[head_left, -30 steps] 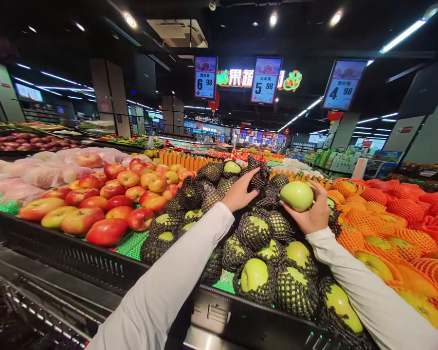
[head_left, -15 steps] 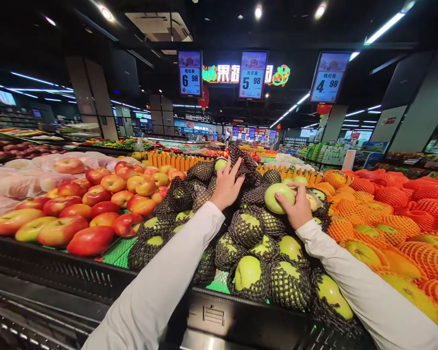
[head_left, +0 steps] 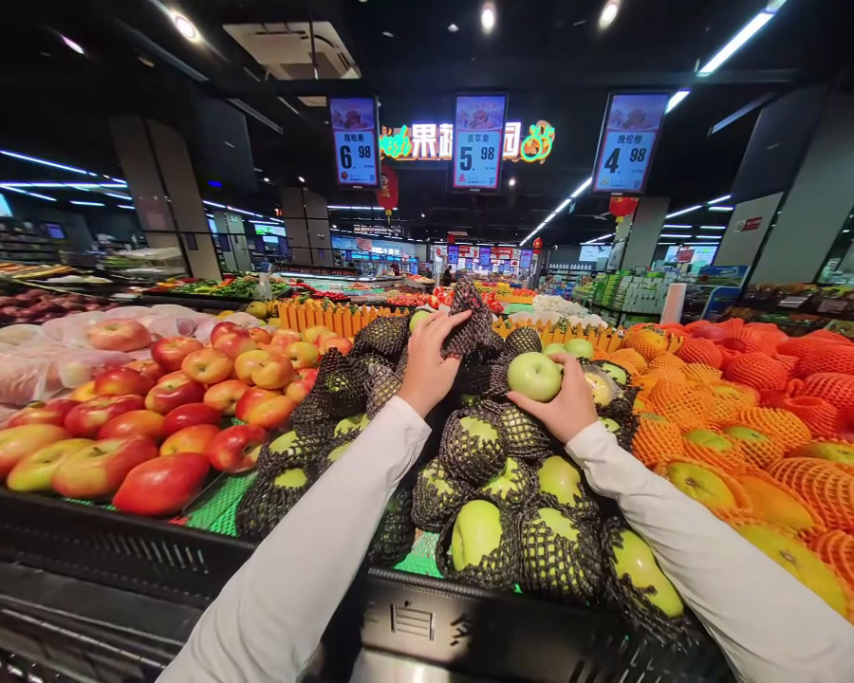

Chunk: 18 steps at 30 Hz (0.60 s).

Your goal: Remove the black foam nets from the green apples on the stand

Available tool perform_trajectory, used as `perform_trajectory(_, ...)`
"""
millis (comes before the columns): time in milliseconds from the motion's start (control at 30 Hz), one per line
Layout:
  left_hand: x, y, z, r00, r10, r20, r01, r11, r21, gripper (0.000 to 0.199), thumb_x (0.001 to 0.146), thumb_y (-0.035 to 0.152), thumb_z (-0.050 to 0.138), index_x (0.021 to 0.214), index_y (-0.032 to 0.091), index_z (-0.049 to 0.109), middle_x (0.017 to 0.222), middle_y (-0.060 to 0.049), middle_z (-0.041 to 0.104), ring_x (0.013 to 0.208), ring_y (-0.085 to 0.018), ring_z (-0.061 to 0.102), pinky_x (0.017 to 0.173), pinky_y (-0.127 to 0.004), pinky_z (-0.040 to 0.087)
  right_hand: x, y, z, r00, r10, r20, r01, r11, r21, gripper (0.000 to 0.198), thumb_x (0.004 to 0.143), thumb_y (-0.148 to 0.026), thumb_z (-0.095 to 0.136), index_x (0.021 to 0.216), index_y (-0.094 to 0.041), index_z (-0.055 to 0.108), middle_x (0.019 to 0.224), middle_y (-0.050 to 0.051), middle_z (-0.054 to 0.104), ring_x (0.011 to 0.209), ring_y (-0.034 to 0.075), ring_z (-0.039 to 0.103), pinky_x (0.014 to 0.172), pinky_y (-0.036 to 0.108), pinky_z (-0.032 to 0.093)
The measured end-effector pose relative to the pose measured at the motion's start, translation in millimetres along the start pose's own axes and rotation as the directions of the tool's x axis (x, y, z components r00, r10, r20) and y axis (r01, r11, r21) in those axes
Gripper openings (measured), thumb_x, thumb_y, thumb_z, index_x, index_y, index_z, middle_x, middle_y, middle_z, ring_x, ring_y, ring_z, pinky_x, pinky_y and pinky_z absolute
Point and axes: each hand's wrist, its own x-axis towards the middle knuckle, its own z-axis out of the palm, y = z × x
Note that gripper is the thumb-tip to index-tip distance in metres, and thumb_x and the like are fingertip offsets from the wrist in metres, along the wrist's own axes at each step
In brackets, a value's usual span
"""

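My right hand [head_left: 567,400] is closed around a bare green apple [head_left: 533,378], thumb below and fingers behind it. To its left, my left hand [head_left: 428,362] has its fingers against a crumpled black foam net [head_left: 473,315], which stands up above the pile. The fingers and thumb seem to pinch the net's near side; whether it holds fruit is hidden. Beneath both hands lie several green apples [head_left: 475,533] in black foam nets, stacked in a black crate [head_left: 427,593] with a green liner.
Red and yellow apples [head_left: 160,477] fill the left side, with wrapped fruit [head_left: 118,334] behind them. Fruit in orange nets [head_left: 704,484] lies at the right. A low orange fence [head_left: 320,316] runs behind the pile. Price screens [head_left: 479,142] hang overhead.
My left hand's spread fingers have come in onto the black net. The right hand has turned the apple slightly, its fingers shifting around it. The whole view has moved a little.
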Motion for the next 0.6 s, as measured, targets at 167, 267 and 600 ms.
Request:
perform_trajectory(167, 1, -1, 2, 1.0, 0.014, 0.02, -0.011, 0.989, -0.151, 0.045, 0.074, 0.005, 0.057, 0.116, 0.02, 0.065, 0.117, -0.006, 0.068, 0.109, -0.022, 0.062, 0.098, -0.038, 0.048, 2, 4, 1, 0.995, 0.102, -0.002, -0.102, 0.995, 0.01, 0.088, 0.059, -0.072, 0.071, 0.122, -0.017, 0.045, 0.114, 0.018, 0.061, 0.102, 0.036, 0.061, 0.09, 0.052, 0.048)
perform_trajectory(267, 1, 1, 4, 0.999, 0.044, 0.033, -0.037, 0.982, -0.184, 0.036, 0.077, 0.013, 0.061, 0.113, 0.018, 0.064, 0.114, -0.008, 0.069, 0.104, -0.021, 0.064, 0.093, -0.034, 0.05, 4, 8, 1, 0.984, 0.129, 0.124, -0.131, 0.991, 0.009, 0.081, 0.067, -0.074, 0.063, 0.121, -0.016, 0.046, 0.109, 0.018, 0.063, 0.095, 0.036, 0.063, 0.084, 0.053, 0.05)
perform_trajectory(600, 9, 9, 6, 0.998, -0.016, -0.059, 0.008, 0.992, -0.126, 0.031, 0.076, 0.01, 0.059, 0.106, 0.017, 0.062, 0.109, -0.007, 0.068, 0.106, -0.022, 0.063, 0.097, -0.036, 0.048, 3, 5, 4, 0.996, -0.021, 0.091, 0.023, 1.0, -0.02, 0.076, 0.064, -0.063, 0.073, 0.12, -0.018, 0.05, 0.118, 0.017, 0.061, 0.108, 0.035, 0.06, 0.095, 0.05, 0.048)
